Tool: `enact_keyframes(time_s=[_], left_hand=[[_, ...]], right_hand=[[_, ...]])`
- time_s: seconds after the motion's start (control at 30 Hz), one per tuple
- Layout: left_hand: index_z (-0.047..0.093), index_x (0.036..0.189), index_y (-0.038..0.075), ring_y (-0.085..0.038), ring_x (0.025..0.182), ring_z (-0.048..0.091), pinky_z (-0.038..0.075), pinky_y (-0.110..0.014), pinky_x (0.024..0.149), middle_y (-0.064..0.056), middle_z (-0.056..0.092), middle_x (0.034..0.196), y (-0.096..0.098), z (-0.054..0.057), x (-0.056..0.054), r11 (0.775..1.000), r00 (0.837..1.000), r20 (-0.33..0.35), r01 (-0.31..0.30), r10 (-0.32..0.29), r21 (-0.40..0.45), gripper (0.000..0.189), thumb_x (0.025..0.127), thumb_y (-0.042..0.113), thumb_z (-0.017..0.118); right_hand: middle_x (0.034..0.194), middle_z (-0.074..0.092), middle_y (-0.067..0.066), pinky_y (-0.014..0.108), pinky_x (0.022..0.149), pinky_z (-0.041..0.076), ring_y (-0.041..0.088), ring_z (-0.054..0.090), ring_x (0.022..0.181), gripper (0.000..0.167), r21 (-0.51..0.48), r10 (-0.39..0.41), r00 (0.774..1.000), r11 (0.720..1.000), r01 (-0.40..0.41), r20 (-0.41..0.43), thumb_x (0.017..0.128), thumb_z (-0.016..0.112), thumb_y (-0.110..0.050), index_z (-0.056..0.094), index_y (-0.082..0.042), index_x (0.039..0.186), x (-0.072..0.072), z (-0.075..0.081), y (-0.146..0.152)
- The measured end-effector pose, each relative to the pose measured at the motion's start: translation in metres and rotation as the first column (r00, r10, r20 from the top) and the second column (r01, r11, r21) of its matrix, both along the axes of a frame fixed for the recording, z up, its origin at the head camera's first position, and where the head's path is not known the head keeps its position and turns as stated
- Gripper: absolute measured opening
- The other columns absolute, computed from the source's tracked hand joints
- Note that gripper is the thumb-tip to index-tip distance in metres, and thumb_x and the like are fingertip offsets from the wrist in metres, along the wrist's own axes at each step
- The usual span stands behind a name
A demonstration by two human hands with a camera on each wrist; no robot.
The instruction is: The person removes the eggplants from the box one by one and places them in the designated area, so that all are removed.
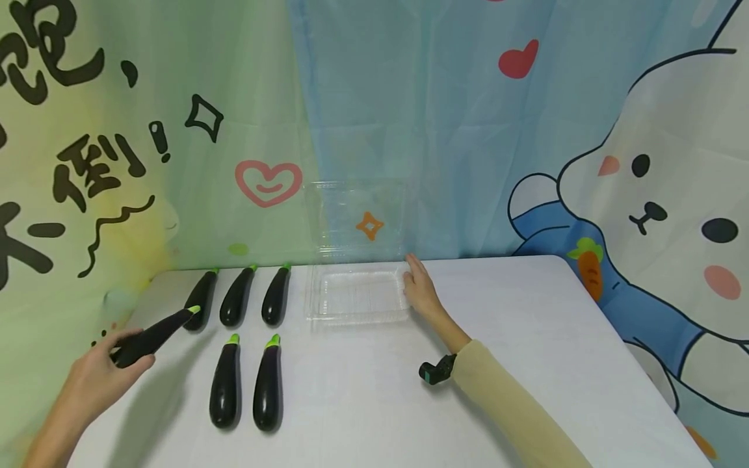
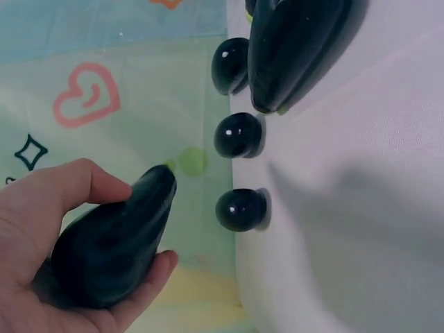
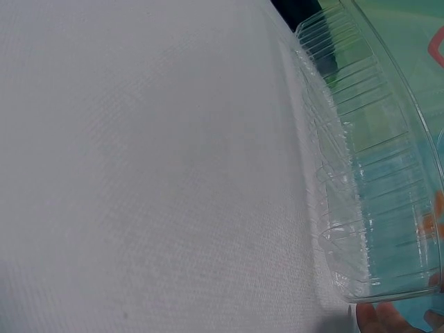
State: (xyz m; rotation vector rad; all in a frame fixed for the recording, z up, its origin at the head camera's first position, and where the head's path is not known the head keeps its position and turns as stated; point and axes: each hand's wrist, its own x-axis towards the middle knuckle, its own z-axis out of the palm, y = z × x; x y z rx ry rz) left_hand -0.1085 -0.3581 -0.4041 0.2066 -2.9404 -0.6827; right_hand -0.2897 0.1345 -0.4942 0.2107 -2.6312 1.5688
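My left hand (image 1: 108,374) grips a dark eggplant (image 1: 153,337) by its thick end, raised over the left side of the table, its green tip pointing up and right. In the left wrist view, thumb and fingers wrap round that eggplant (image 2: 114,250). A clear plastic box (image 1: 358,296) stands at the back with its lid (image 1: 359,218) raised. My right hand (image 1: 422,289) touches the box's right side with fingers extended; only its fingertips (image 3: 378,318) show in the right wrist view, at the box's corner.
Three eggplants (image 1: 236,298) lie in a back row left of the box. Two more, one of them (image 1: 267,387) nearer the middle, lie in front. The white table (image 1: 374,403) meets a printed curtain (image 1: 374,97) at its back edge.
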Motion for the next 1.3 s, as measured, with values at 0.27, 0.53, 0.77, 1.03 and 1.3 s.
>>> enact_keyframes(time_s=[0.27, 0.53, 0.77, 1.03, 1.3], left_hand=[[0.041, 0.143, -0.002, -0.052, 0.096, 0.053, 0.037, -0.049, 0.066, -0.040, 0.053, 0.109, -0.001, -0.010, 0.001, 0.998, 0.996, -0.074, 0.060, -0.059, 0.009, 0.067, 0.086, 0.022, 0.066], [0.042, 0.144, 0.001, -0.022, 0.068, 0.060, 0.035, -0.030, 0.060, -0.027, 0.062, 0.092, 0.000, -0.015, 0.000, 0.999, 0.998, -0.051, 0.029, -0.026, 0.046, 0.063, 0.092, 0.030, 0.062], [0.046, 0.140, -0.003, -0.040, 0.083, 0.057, 0.035, -0.030, 0.058, -0.033, 0.062, 0.094, 0.001, -0.020, 0.002, 1.000, 0.998, -0.056, 0.007, -0.005, 0.020, 0.062, 0.092, 0.033, 0.062], [0.047, 0.138, -0.002, -0.038, 0.083, 0.057, 0.035, -0.033, 0.058, -0.033, 0.060, 0.097, 0.001, -0.030, 0.002, 0.999, 1.000, -0.002, -0.005, 0.005, -0.042, 0.061, 0.092, 0.036, 0.062], [0.044, 0.136, 0.002, -0.034, 0.083, 0.059, 0.036, -0.031, 0.058, -0.029, 0.060, 0.099, 0.003, -0.034, 0.002, 0.999, 0.995, 0.104, 0.011, -0.007, -0.042, 0.058, 0.093, 0.038, 0.059]], right_hand=[[0.160, 0.019, 0.021, 0.048, 0.121, 0.017, 0.035, 0.016, 0.150, 0.050, 0.043, -0.004, 1.000, 0.999, 0.003, 0.019, 0.103, 0.030, -0.009, 0.025, 0.006, 0.150, 0.000, 0.004, -0.002], [0.161, 0.017, 0.021, 0.050, 0.121, 0.017, 0.036, 0.015, 0.150, 0.051, 0.039, 0.004, 1.000, 0.999, -0.005, 0.030, 0.103, 0.030, -0.009, 0.023, 0.005, 0.151, 0.000, 0.004, -0.004], [0.160, 0.019, 0.023, 0.049, 0.121, 0.016, 0.036, 0.016, 0.149, 0.050, 0.043, -0.010, 1.000, 0.999, 0.009, 0.012, 0.102, 0.031, -0.007, 0.025, 0.007, 0.150, 0.000, 0.003, -0.004], [0.159, 0.021, 0.023, 0.049, 0.121, 0.015, 0.038, 0.017, 0.149, 0.050, 0.057, -0.010, 1.000, 0.998, 0.010, -0.003, 0.102, 0.032, -0.009, 0.027, 0.007, 0.149, 0.001, 0.003, -0.001], [0.160, 0.018, 0.023, 0.050, 0.121, 0.014, 0.038, 0.015, 0.149, 0.050, 0.076, -0.005, 1.000, 0.997, 0.004, 0.016, 0.103, 0.030, -0.009, 0.024, 0.007, 0.150, 0.000, 0.003, 0.000]])
